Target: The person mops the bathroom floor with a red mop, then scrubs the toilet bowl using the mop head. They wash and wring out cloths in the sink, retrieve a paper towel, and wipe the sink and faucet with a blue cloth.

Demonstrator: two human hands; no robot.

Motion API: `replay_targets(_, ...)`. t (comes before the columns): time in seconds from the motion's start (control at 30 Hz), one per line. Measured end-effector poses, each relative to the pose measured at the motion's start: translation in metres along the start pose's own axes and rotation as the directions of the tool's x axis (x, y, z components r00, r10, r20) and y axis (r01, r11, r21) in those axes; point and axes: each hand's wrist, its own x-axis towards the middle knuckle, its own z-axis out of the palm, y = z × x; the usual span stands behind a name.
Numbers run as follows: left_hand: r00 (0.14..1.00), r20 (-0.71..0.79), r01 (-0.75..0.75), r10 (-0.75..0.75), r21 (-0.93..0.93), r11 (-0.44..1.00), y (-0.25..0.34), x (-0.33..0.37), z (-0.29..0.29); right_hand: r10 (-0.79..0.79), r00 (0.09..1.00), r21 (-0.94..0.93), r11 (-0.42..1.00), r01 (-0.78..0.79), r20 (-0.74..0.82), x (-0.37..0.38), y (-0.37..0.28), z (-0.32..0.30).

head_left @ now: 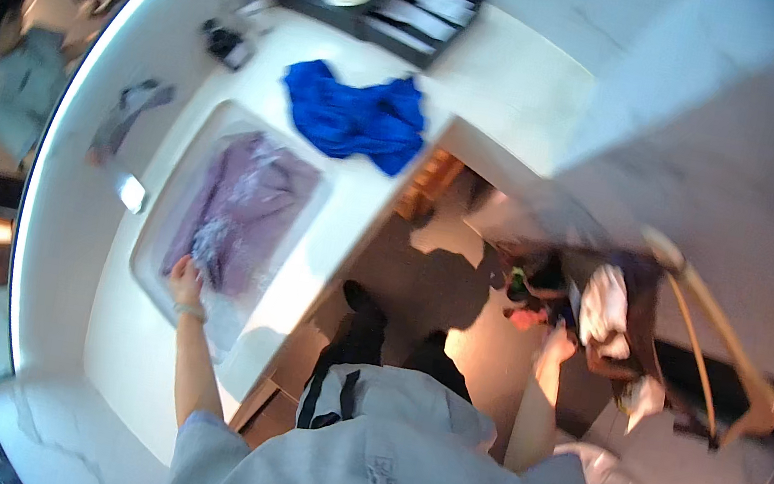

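Observation:
A purple garment [260, 183] lies soaking in sudsy water in the white rectangular sink [147, 240] on my left. My left hand [186, 283] is over the sink's near left side, its fingers closed on the garment's near edge. Beside the bunched cloth, the water looks white and frothy. To the right, low beside the counter, my right hand [560, 346] is at the near side of a dark brown bag or basket [644, 313] with pale cloth [604, 312] in it. Small red and green items lie close by. Motion blur hides whether those fingers hold anything.
A crumpled blue cloth [356, 116] lies on the white counter [525, 71] beyond the sink. Farther back stands a black tray [417, 19] with dishes and white packets. A shiny faucet [131, 192] is at the sink's left. A curved wooden bar [726, 336] stands right; a mirror is left.

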Motion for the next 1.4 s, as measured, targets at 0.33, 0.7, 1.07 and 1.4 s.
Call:
replay_targets(0.33,0.871,0.488,-0.400,-0.048,0.763,0.508,-0.010,-0.051,-0.015,-0.325,-0.556,0.622,0.600,0.504,0.765,-0.479,-0.212,0.275)
replay_targets(0.7,0.939,0.343,-0.331,0.029,0.876,0.351,-0.080,-0.067,0.039,-0.201,-0.483,0.519,0.214,0.827,0.852,-0.552,-0.176,0.388)
replay_targets(1.07,0.972,0.211,-0.163,-0.101,0.921,0.354,-0.045,-0.067,0.071,-0.079,-0.622,0.566,0.516,0.643,0.779,-0.546,-0.189,0.408)
replay_targets(1.4,0.978,0.205,-0.172,-0.035,0.891,0.419,-0.036,-0.074,0.068,0.046,-0.641,0.534,0.508,0.676,0.766,-0.557,-0.185,0.428)
